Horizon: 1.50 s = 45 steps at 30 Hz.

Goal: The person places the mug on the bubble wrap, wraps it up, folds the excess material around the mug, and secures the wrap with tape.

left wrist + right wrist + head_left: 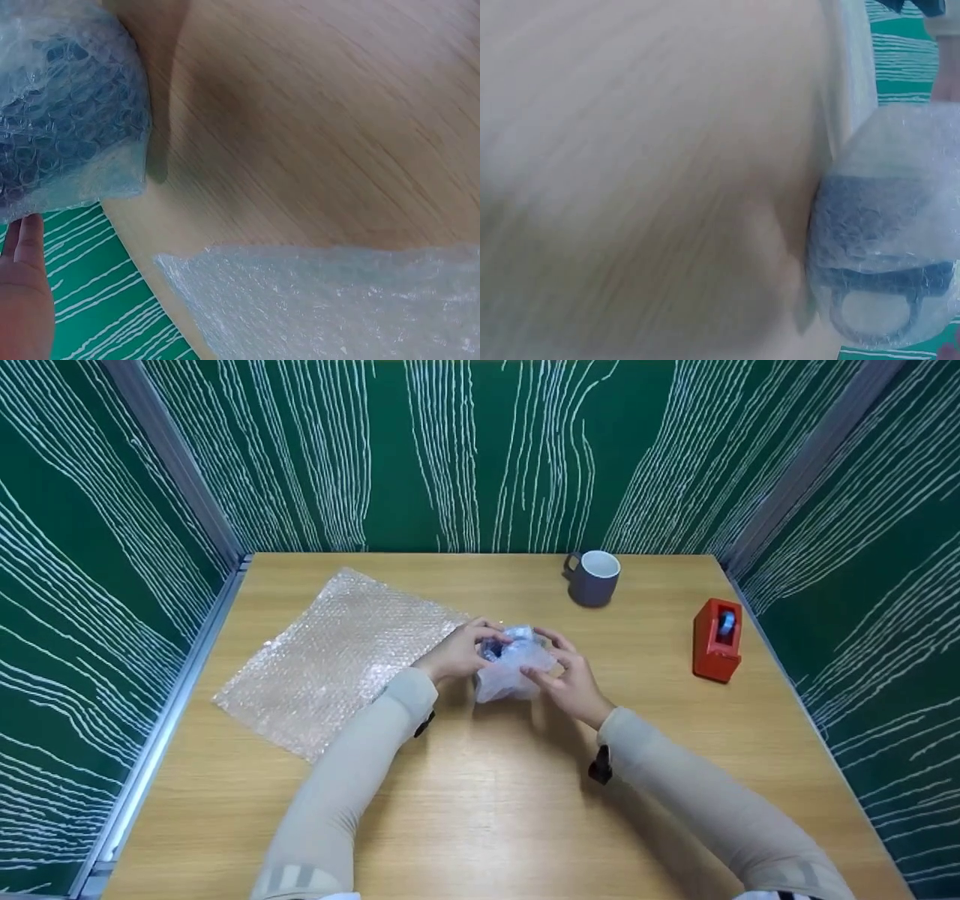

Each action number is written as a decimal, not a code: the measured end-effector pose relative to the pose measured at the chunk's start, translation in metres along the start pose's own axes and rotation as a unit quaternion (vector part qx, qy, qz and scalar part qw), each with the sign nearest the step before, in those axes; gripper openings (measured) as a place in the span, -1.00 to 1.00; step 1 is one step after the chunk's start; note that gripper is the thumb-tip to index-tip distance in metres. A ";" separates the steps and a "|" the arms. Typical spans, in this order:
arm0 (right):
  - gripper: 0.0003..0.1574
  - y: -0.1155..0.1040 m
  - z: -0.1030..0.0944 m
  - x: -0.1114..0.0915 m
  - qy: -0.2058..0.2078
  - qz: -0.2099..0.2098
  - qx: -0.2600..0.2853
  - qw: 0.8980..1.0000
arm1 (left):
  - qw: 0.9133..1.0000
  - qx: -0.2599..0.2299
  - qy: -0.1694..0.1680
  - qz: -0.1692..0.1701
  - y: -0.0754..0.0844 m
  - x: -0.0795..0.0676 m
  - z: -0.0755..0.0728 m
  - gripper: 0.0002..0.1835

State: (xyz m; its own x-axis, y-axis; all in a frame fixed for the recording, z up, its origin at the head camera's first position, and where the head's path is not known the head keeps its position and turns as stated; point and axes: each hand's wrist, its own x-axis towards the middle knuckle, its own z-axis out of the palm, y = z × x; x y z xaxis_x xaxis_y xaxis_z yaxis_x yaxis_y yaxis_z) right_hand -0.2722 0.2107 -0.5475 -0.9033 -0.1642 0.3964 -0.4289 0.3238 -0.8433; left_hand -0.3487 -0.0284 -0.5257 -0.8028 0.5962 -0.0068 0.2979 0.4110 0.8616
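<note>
**Both hands grasp a wrapped mug (508, 675) beside a loose sheet of bubble wrap (337, 660)**

The loose sheet lies flat over the left part of the worktop (480, 817), set askew, one corner pointing to the far edge and another to the left edge. It reaches right up beside the left hand (455, 654), and the left forearm crosses above its right-hand side. A bare mug (594, 585), dark outside and white within, stands upright near the far edge, right of its middle, its handle turned leftward. A red tape dispenser (712, 656) with a bluish tape roll (726, 622) sits near the right edge, towards the far right corner. Nothing lies between these two and the right hand (574, 686).

The wrapped mug is near the worktop's middle, rather closer to the far edge; its handle (914, 311) shows through the plastic in the right wrist view. The left hand's bent fingers grip its left side, while the right hand holds the opposite side between thumb and fingers. Both forearms, in pale sleeves (337, 787), come in over the near edge and angle inward.

The worktop has a light wood grain. Green walls (517, 457) with wavy white lines enclose three sides, with grey metal posts (180, 450) at the far corners.
</note>
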 end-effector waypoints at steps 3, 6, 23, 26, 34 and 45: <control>-0.82 0.002 -0.001 0.005 -0.005 0.035 0.007 0.999 | 1.000 0.017 -0.013 0.005 -0.001 0.000 -0.004 -0.48; -0.72 0.004 -0.002 0.010 -0.015 0.065 0.013 0.998 | 0.999 0.033 -0.026 0.024 -0.002 0.000 -0.008 -0.51; -0.66 0.005 -0.005 0.026 -0.031 0.112 -0.022 0.993 | 0.999 0.005 -0.031 0.013 0.003 -0.008 -0.004 -0.26; -0.58 0.006 -0.006 0.028 -0.032 0.132 -0.025 0.990 | 1.000 -0.002 -0.013 0.014 0.001 -0.009 -0.001 -0.35; -0.68 0.011 -0.005 0.035 0.002 0.167 -0.009 0.986 | 0.997 -0.072 0.019 0.000 -0.002 -0.011 0.009 -0.25; -0.56 0.012 -0.006 0.049 0.029 0.189 0.011 0.981 | 0.999 0.021 0.021 0.032 -0.001 -0.014 0.011 -0.26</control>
State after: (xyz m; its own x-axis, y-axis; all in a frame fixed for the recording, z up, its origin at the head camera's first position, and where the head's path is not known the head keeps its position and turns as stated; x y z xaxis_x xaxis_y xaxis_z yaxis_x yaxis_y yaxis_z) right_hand -0.3216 0.2120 -0.5362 -0.9972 0.0176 0.0729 -0.0629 0.3319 -0.9412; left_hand -0.3322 -0.0302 -0.5322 -0.8015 0.5939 0.0699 0.3710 0.4021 0.8371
